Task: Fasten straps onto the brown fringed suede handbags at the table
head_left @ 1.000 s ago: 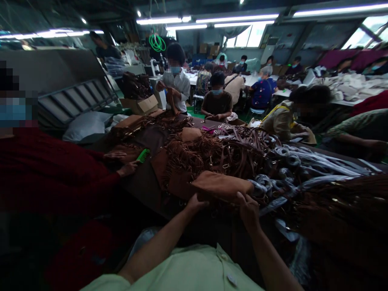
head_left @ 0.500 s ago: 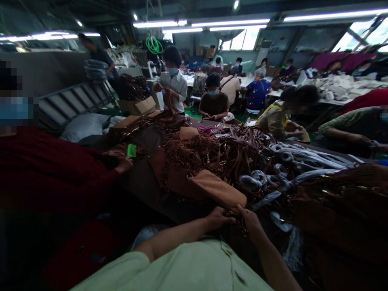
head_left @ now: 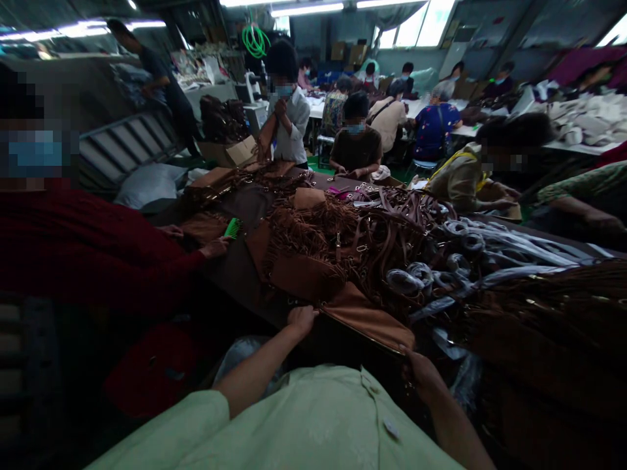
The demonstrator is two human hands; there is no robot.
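Observation:
A flat tan-brown bag (head_left: 369, 314) lies on the dark table, with a gold-coloured zip along its near edge. At the zip's left end, my left hand (head_left: 302, 320) is closed on the bag's corner. My right hand (head_left: 422, 373) grips the opposite corner, its fingers pinched at the edge. Some small metal pieces dangle below the right hand, too dark to make out. Just beyond the bag lies a heap of brown fringed pieces (head_left: 311, 228). Dark brown straps (head_left: 386, 245) with metal clips lie to its right.
White-wrapped coils (head_left: 405, 281) and long strips lie at the right, beside a dark fringed pile (head_left: 563, 326). On the left, a person in a dark red sleeve (head_left: 161, 261) holds a green comb (head_left: 232, 228). Other people work across the table.
My left hand has moved left, away from my right hand, to the bag's other end. The bag has turned so its zip edge faces me. The co-worker's comb has shifted right.

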